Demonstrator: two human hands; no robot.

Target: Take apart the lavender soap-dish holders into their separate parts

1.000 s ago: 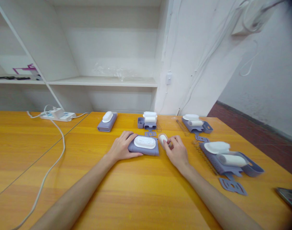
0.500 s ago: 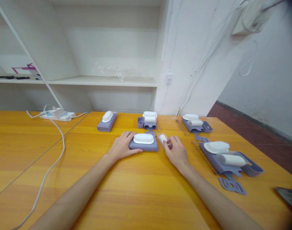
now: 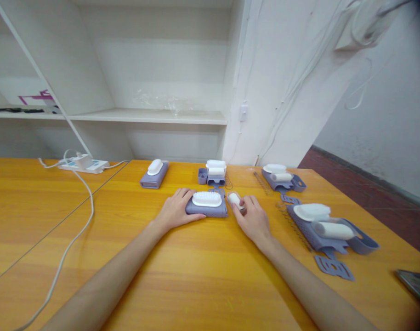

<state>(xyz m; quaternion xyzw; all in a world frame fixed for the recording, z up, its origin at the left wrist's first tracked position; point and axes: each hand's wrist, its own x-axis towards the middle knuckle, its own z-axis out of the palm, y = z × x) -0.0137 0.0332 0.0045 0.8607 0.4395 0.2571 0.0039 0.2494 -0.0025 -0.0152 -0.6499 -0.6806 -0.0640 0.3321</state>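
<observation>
My left hand (image 3: 177,210) is wrapped round the left end of a grey-purple plastic case (image 3: 215,211), thumb along its near side. On that case lies a white oval piece (image 3: 206,199) with a bumpy top. Just right of the case, my right hand (image 3: 254,218) has its fingers closed on a small white cylinder (image 3: 235,199), which sits at a pale-rimmed end part; the fingers hide some of it. Behind the case is a flat grey-purple cut-out plate (image 3: 217,190), partly covered.
Similar sets stand around: a case with a white oval (image 3: 155,168) back left, parts (image 3: 216,172) behind, a set (image 3: 279,178) back right and a larger one (image 3: 320,225) right. A power strip (image 3: 84,164) trails a white cable. A dark phone-like object (image 3: 415,282) lies at right.
My right fingers have shifted slightly around the white cylinder, which shows a little more. My left hand and the case stay where they were.
</observation>
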